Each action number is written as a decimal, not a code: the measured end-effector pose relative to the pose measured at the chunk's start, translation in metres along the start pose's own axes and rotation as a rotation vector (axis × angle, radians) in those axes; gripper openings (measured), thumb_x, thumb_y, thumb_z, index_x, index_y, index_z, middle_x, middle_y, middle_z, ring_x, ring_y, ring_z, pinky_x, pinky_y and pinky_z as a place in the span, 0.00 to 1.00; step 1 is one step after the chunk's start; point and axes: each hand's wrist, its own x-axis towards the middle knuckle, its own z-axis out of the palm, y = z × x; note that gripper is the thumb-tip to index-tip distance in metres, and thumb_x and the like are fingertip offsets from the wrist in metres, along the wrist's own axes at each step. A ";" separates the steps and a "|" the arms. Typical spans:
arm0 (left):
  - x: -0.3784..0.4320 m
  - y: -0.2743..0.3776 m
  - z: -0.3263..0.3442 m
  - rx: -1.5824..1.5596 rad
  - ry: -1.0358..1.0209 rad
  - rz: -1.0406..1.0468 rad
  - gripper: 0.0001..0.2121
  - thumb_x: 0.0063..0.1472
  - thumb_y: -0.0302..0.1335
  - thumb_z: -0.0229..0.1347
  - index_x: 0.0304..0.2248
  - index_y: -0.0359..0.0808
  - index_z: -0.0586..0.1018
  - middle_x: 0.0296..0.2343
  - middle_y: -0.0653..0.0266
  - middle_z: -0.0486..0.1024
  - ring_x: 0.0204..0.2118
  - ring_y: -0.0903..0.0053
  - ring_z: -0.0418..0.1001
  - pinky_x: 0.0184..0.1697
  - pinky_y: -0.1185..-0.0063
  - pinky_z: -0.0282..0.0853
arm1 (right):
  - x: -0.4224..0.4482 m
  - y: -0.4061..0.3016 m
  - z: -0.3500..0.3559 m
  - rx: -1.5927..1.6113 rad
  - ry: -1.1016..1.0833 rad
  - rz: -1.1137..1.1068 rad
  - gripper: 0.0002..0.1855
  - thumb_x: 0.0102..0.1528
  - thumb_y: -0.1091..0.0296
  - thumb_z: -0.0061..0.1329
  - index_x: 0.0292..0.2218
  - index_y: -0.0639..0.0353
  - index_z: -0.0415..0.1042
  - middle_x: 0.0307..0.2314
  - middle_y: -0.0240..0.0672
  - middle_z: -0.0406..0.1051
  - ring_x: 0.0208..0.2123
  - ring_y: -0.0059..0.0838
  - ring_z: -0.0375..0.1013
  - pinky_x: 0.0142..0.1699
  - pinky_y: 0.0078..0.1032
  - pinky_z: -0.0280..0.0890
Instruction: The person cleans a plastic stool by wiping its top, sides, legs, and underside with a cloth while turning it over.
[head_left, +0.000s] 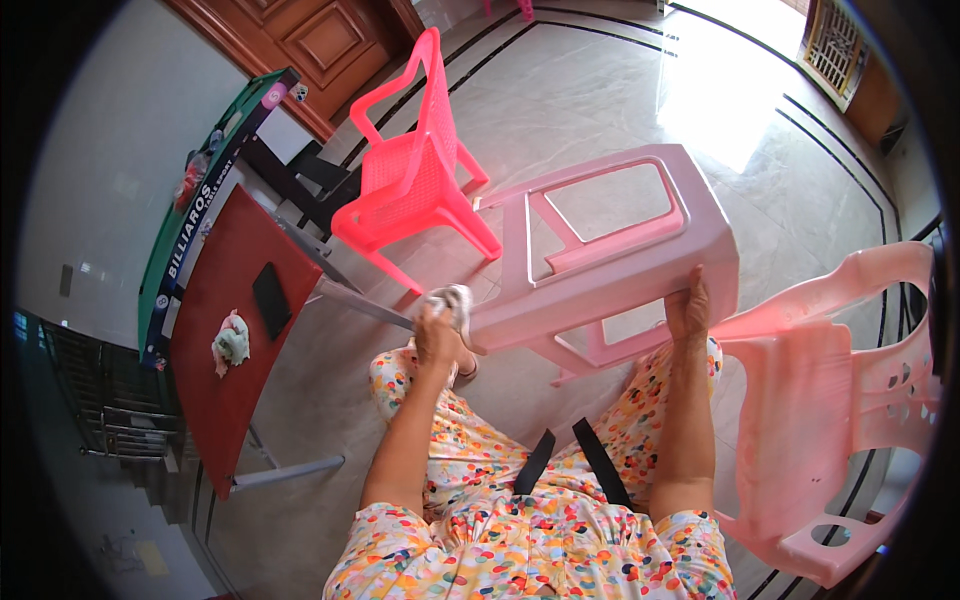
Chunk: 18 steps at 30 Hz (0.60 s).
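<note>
A pale pink plastic stool (600, 281) is tilted on its side before my knees, its seat end to the right and its legs to the left. My right hand (687, 306) grips it near the seat end, thumb on the near side; the other fingers are partly hidden. At the foot of a near leg, my left hand (437, 334) holds a bunched whitish cloth (451, 301) against the plastic. That hand is slightly blurred.
A bright pink plastic armchair (409, 176) stands ahead. Another pink plastic chair (795, 420) is close on the right. To the left, a red-topped folding table (225, 292) bears a black phone (271, 300) and a crumpled cloth (231, 343), beside a toy billiards table (202, 217).
</note>
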 end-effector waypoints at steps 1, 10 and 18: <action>0.005 -0.013 -0.009 0.072 -0.041 -0.124 0.13 0.44 0.21 0.47 0.32 0.38 0.76 0.33 0.54 0.65 0.38 0.59 0.63 0.41 0.69 0.61 | 0.000 0.000 0.000 -0.011 -0.026 0.000 0.11 0.53 0.70 0.42 0.40 0.59 0.65 0.37 0.28 0.66 0.41 0.20 0.64 0.48 0.19 0.60; 0.043 0.037 -0.085 -1.453 0.126 -0.345 0.17 0.40 0.15 0.40 0.33 0.27 0.74 0.27 0.64 0.70 0.27 0.80 0.68 0.32 0.83 0.66 | -0.007 0.000 0.006 -0.041 -0.037 0.068 0.10 0.53 0.71 0.41 0.39 0.59 0.64 0.37 0.29 0.66 0.41 0.21 0.64 0.47 0.18 0.62; 0.006 0.058 -0.044 -1.878 -0.386 -0.398 0.13 0.50 0.24 0.43 0.35 0.27 0.71 0.28 0.60 0.72 0.29 0.77 0.72 0.35 0.81 0.69 | -0.008 -0.004 -0.002 -0.126 -0.139 0.153 0.14 0.54 0.69 0.41 0.42 0.63 0.62 0.39 0.31 0.65 0.42 0.23 0.64 0.47 0.22 0.61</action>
